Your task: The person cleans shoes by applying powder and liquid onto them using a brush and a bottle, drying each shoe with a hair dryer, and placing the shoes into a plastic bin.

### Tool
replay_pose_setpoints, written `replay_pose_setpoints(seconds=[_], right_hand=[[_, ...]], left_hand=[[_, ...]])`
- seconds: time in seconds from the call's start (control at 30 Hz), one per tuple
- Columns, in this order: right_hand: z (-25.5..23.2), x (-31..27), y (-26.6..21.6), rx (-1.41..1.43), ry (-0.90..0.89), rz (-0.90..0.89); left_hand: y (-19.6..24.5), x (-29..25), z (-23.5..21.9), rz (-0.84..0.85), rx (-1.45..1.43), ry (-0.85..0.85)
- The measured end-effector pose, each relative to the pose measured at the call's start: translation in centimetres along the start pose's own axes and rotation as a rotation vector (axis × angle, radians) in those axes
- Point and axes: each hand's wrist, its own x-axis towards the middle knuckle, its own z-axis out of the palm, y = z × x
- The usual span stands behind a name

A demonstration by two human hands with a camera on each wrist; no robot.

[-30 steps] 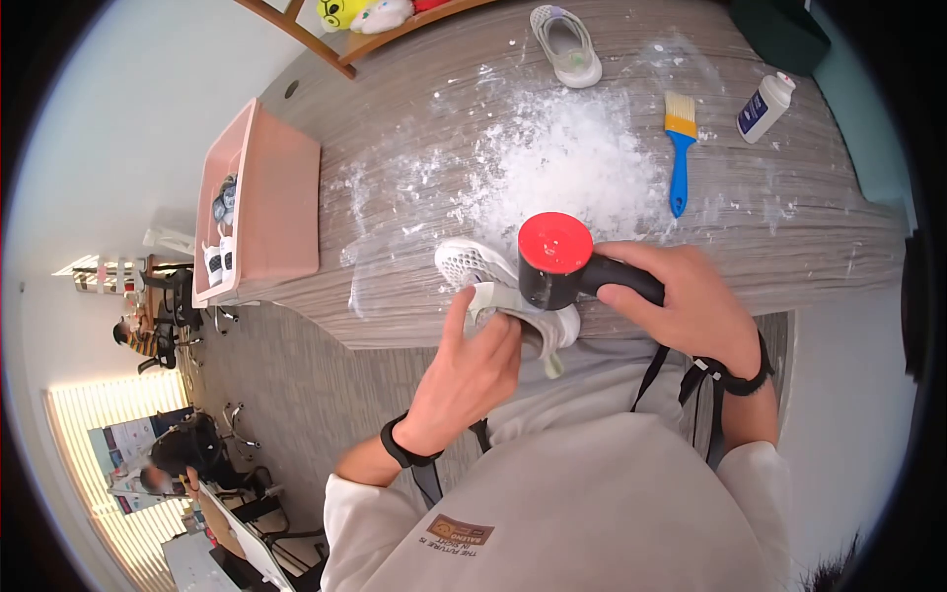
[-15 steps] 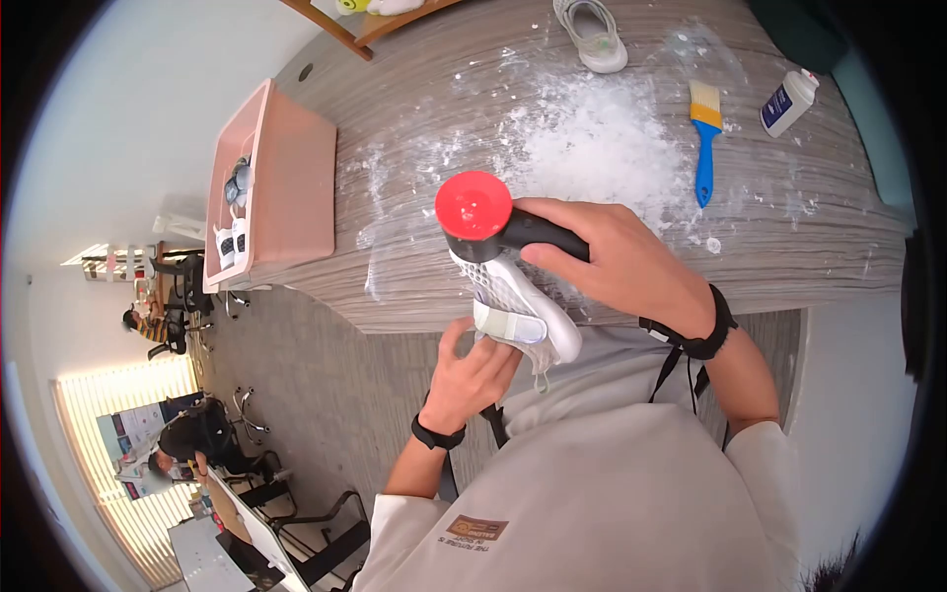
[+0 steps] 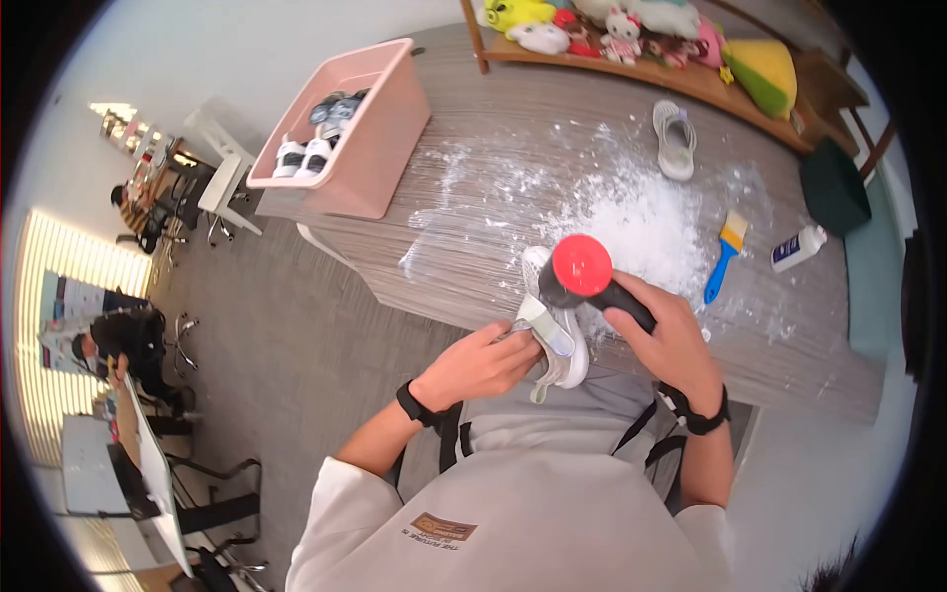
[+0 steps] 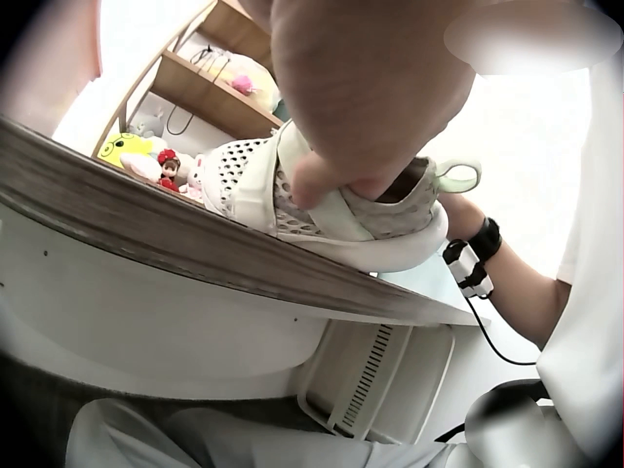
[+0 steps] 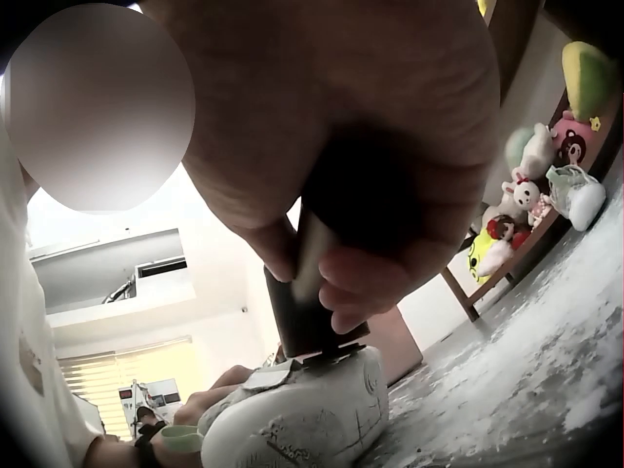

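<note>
My left hand point(image 3: 478, 365) holds a white mesh shoe point(image 3: 570, 367) with a pale strap at the table's front edge. In the left wrist view its thumb lies on the side of the shoe point(image 4: 341, 249), the other fingers at the opening. My right hand point(image 3: 676, 340) grips the black handle of a handheld device with a red round top point(image 3: 582, 264). The device's head overlaps the shoe's upper near the strap in the head view. In the right wrist view the black device point(image 5: 307, 317) stands right at the shoe's upper point(image 5: 302, 409); its underside is hidden.
White powder point(image 3: 641, 227) is spread over the wooden table. A matching shoe point(image 3: 677, 158) lies farther back, with a blue-handled brush point(image 3: 725, 259) and a white bottle point(image 3: 797, 249) to the right. A pink bin point(image 3: 390, 163) holds shoes. Plush toys point(image 3: 623, 37) line a shelf.
The device went from beside the strap to the toe end, then back toward the strap. The shoe has been turned in my left hand. The head view has shifted, showing more shelf.
</note>
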Motion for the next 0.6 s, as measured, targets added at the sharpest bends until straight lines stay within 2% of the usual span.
replay_pose_setpoints(seconds=[0.07, 0.1, 0.2, 0.3, 0.33, 0.47, 0.53, 0.6], right_hand=[[0.5, 1.6, -0.7, 0.026, 0.005, 0.084], [0.7, 2.2, -0.1, 0.003, 0.007, 0.068], [0.9, 3.5, 0.7, 0.161, -0.003, 0.207], [0.7, 3.1, 2.1, 0.125, 0.069, 0.22], [0.5, 2.3, 2.5, 0.098, 0.088, 0.224], [-0.8, -3.6, 3.0, 0.124, -0.026, 0.317], [-1.6, -6.8, 2.8, 0.283, 0.02, 0.4], [-2.4, -9.8, 5.0, 0.386, 0.152, 0.425]], left_hand=[[-0.1, 0.2, -0.3, 0.019, 0.032, 0.012], [-0.2, 0.2, -0.5, 0.027, 0.052, 0.014], [-0.5, 0.2, -0.7, 0.047, 0.109, 0.012], [-0.6, -0.2, -0.5, 0.034, 0.101, 0.024], [-0.6, -0.2, -0.5, 0.024, 0.083, 0.036], [0.1, 0.1, -0.6, -0.131, 0.025, 0.093], [0.2, 0.7, -0.7, -0.192, 0.004, 0.133], [0.1, 2.0, -0.6, -0.309, -0.079, 0.195]])
